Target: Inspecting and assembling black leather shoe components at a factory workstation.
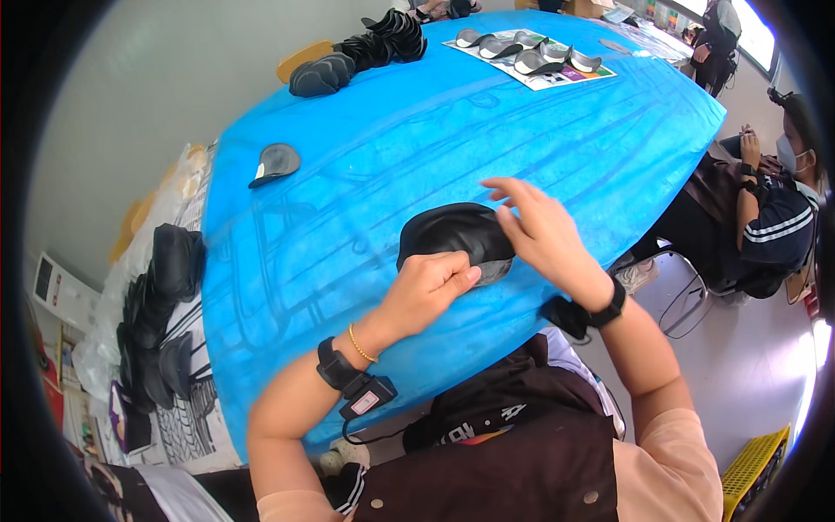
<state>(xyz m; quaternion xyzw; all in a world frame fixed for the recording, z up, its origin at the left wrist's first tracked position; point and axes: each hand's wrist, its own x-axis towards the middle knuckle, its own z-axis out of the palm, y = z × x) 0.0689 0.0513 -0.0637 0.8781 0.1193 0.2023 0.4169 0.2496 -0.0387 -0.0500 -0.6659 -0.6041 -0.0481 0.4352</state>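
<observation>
The left hand (435, 280) clamps the near edge of a glossy black, rounded, curved piece (448, 228) over the blue-covered bench (348, 191); the right hand (554, 237), loosely spread, borders its right side, contact unclear. Farther left lies a dark-grey curved piece (280, 160).

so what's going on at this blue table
A person is working bare-handed at a blue-covered table on a black curved piece. The left hand has its near edge in a closed grip; the right hand is at its right side, fingers extended, and whether it touches is unclear. A smaller dark piece lies apart toward the left, and several grey pieces lie on a printed sheet farther off.
</observation>
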